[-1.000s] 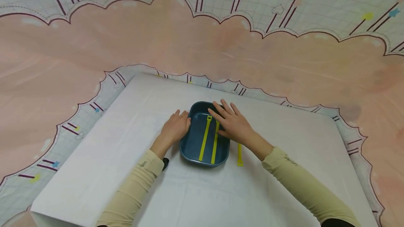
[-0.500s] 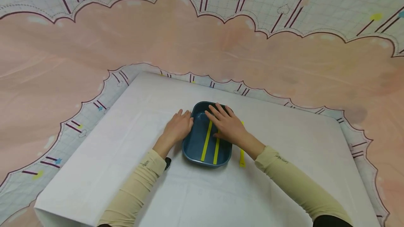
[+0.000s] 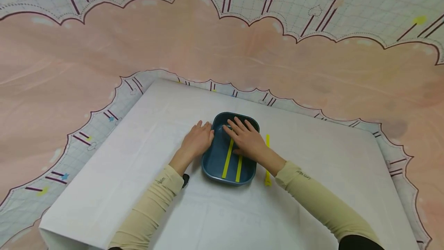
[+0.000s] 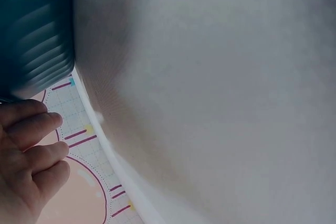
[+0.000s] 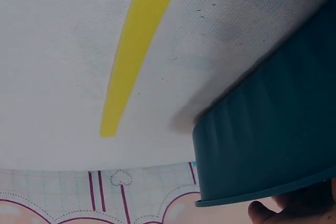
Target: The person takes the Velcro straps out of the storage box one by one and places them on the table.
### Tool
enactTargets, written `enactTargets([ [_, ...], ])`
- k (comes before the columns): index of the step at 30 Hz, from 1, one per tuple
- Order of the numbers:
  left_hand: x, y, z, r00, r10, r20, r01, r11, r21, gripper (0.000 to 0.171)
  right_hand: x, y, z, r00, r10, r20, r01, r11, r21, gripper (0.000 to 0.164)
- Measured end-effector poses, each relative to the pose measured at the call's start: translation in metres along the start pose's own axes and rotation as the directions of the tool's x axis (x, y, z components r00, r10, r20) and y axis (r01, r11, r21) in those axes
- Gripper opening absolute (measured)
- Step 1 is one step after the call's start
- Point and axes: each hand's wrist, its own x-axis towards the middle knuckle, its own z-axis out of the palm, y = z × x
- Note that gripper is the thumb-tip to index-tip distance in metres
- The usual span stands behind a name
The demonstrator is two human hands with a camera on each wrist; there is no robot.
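Note:
A dark blue rounded-corner tray (image 3: 213, 165) sits mid-table. Two narrow yellow strips lie lengthwise inside it: a left strip (image 3: 227, 161) and a right strip (image 3: 239, 169), their far ends covered by my right hand (image 3: 247, 139). That hand is spread over the tray's right half, fingers apart and nearly straight. My left hand (image 3: 195, 142) is at the tray's left rim, its fingers loosely bent alongside the outer wall; its thumb is hidden in the left wrist view. Outside the tray's right wall lies another yellow strip (image 5: 128, 61) with a wider, buckle-like end, partly covered by my right forearm.
The white tabletop (image 3: 305, 142) extends around the tray, with its far edge close behind. A peach and white patterned cloth (image 3: 173, 49) hangs beyond. A small black object (image 3: 185, 181) shows at my left cuff.
My right hand has moved left and a little nearer over the tray, covering the strips' far ends. More of the outer strip now shows. The left hand stays at the rim; the whole view has shifted slightly.

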Motion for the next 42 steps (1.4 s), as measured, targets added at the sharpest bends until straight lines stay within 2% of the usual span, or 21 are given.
enactTargets([
  [6,-0.001,-0.001,-0.001,1.0,0.001,0.004,-0.001,1.0,0.003,0.049,0.003,-0.001,0.002,1.0,-0.001,-0.011,0.0,1.0,-0.022,0.092],
  [16,-0.002,-0.002,0.0,1.0,0.01,-0.006,-0.01,1.0,0.008,0.049,0.011,-0.006,0.008,0.995,0.001,-0.098,-0.007,0.998,-0.064,0.085],
  [30,-0.002,-0.002,-0.002,1.0,0.018,0.0,-0.018,1.0,0.02,0.05,0.026,-0.016,0.007,0.995,0.042,-0.085,-0.051,0.993,-0.105,0.083],
  [42,-0.002,-0.003,0.002,1.0,0.016,-0.004,-0.016,1.0,0.016,0.049,0.037,-0.025,0.013,0.995,0.075,-0.072,-0.082,0.992,-0.101,0.065],
])
